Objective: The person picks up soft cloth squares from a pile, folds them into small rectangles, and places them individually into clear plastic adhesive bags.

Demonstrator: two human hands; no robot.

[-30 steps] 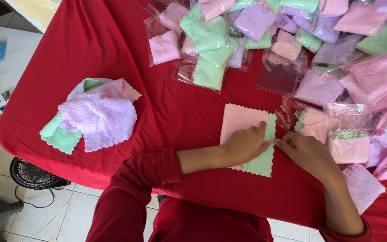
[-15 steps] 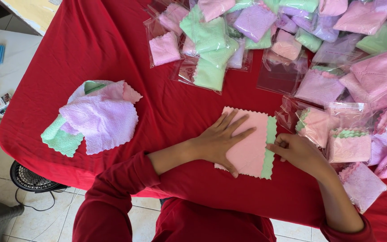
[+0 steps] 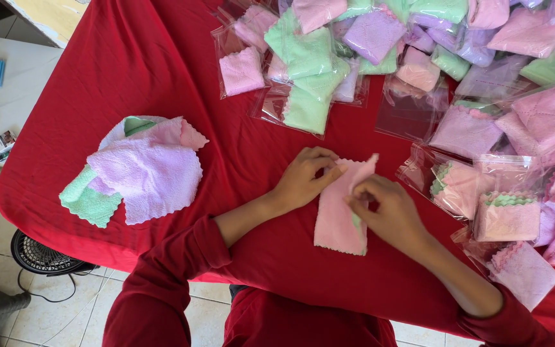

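Red tablecloth (image 3: 130, 71) covers whole table. Loose pile of cloths (image 3: 139, 168) at left, maybe five, purple, pink, green. Heap of bagged cloths (image 3: 431, 71) fills top and right, too many to count. Left hand (image 3: 303, 180) and right hand (image 3: 387, 209) both pinching pink cloth (image 3: 336, 218) near front edge, green one peeking underneath. Nothing blocking hands.

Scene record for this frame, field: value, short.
surface: table under red cloth
left hand: pinching the top left edge of the pink cloth
right hand: gripping the cloth's right edge
cloth state: folded lengthwise, green cloth peeking from inside
left pile: loose cloths, lilac, pink, green
right: bagged cloths in clear bags
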